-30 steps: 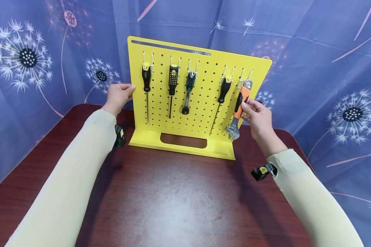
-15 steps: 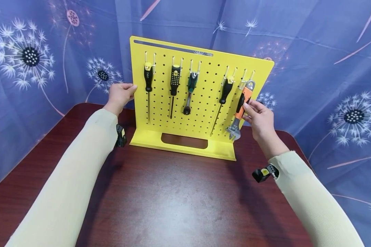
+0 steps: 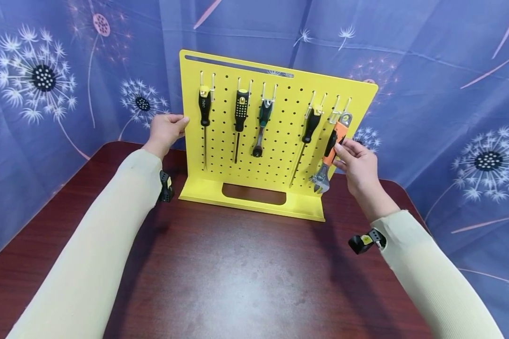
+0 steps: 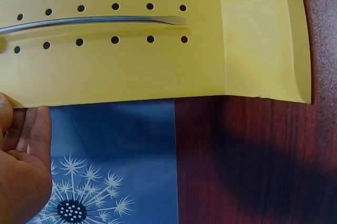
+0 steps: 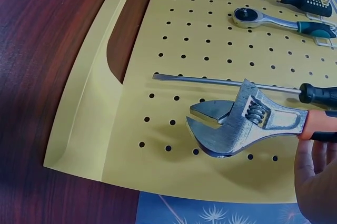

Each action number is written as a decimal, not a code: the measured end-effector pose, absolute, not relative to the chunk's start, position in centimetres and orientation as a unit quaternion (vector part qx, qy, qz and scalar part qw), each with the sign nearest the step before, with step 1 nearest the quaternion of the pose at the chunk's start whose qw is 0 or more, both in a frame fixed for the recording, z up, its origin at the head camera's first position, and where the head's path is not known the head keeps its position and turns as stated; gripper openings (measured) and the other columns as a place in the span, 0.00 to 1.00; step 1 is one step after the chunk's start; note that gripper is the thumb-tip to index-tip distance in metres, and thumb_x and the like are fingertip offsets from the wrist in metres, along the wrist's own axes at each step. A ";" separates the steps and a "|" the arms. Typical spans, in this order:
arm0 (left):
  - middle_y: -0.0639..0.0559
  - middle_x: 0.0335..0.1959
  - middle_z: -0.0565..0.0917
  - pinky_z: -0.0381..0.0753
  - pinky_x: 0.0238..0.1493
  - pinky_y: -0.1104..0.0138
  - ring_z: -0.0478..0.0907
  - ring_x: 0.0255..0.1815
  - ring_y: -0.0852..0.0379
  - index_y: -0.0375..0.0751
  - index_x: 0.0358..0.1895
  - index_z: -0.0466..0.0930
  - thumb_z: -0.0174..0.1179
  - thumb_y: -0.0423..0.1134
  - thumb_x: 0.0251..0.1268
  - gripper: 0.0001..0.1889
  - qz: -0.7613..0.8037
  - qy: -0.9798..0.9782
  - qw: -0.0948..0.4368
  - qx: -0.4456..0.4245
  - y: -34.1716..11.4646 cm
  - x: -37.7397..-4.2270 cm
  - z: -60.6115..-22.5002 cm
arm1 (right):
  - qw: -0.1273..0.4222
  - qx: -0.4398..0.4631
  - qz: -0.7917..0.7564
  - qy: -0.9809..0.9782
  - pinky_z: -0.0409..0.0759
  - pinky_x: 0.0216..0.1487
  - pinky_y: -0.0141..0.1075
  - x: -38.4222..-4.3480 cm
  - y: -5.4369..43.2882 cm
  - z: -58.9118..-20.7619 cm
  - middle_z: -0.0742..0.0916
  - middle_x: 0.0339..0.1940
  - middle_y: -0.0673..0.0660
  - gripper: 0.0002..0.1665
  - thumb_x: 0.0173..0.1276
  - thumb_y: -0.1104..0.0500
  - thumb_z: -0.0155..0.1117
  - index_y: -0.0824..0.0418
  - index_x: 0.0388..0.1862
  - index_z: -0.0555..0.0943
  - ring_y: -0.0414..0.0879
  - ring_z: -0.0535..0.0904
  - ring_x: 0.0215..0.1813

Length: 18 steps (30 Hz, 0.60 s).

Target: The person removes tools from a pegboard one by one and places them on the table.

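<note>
A yellow pegboard (image 3: 343,87) stands on the table, and my left hand (image 3: 164,132) pinches its left edge between thumb and fingers. My right hand (image 3: 358,162) holds an adjustable wrench (image 3: 337,137) by its orange and black handle, jaw end down, in front of the board's right side. The wrench's holed handle end is at the rightmost hook (image 3: 335,110); whether the hook passes through the hole cannot be told. In the right wrist view the steel wrench head (image 5: 237,129) lies in front of the board face, its jaws slightly apart.
From the board's hooks hang a black screwdriver (image 3: 204,108) at left, a dotted-handle screwdriver (image 3: 241,113), a green-handled ratchet (image 3: 265,113) and another black screwdriver (image 3: 311,125) just left of the wrench. Beneath is a dark red wooden table (image 3: 237,268); a blue dandelion-print curtain (image 3: 246,28) hangs behind.
The head view has shifted slightly, moving the scene a little to the right. The wrench's handle end sits slightly lower against the hook. Both hands keep their holds.
</note>
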<state>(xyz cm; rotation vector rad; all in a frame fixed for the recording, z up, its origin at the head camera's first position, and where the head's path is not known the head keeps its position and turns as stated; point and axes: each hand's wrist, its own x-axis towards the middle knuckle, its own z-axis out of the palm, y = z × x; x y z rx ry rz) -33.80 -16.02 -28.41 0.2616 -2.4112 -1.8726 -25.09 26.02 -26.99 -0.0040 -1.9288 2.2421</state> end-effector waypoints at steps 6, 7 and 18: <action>0.39 0.76 0.72 0.79 0.73 0.60 0.76 0.72 0.45 0.34 0.71 0.73 0.54 0.41 0.80 0.23 -0.608 -0.789 0.040 0.081 -16.0 -33.8 -28.4 | 0.097 0.002 0.747 -0.658 0.87 0.38 0.23 -24.9 26.1 -27.1 0.88 0.30 0.39 0.12 0.75 0.63 0.63 0.48 0.32 0.86 0.32 0.82 0.39; 0.39 0.76 0.72 0.79 0.73 0.60 0.76 0.73 0.45 0.34 0.71 0.73 0.54 0.41 0.80 0.23 -0.608 -0.789 0.040 0.082 -16.0 -33.8 -28.4 | 0.097 0.003 0.746 -0.659 0.87 0.38 0.23 -24.8 26.2 -27.1 0.88 0.30 0.39 0.12 0.75 0.64 0.63 0.48 0.33 0.86 0.32 0.83 0.38; 0.38 0.72 0.76 0.81 0.71 0.57 0.79 0.68 0.43 0.35 0.70 0.75 0.55 0.42 0.80 0.22 -0.585 -0.804 0.063 0.085 -15.7 -33.7 -28.6 | 0.095 -0.016 0.745 -0.660 0.87 0.39 0.24 -23.3 27.4 -27.6 0.88 0.33 0.38 0.10 0.74 0.62 0.64 0.47 0.35 0.86 0.31 0.84 0.40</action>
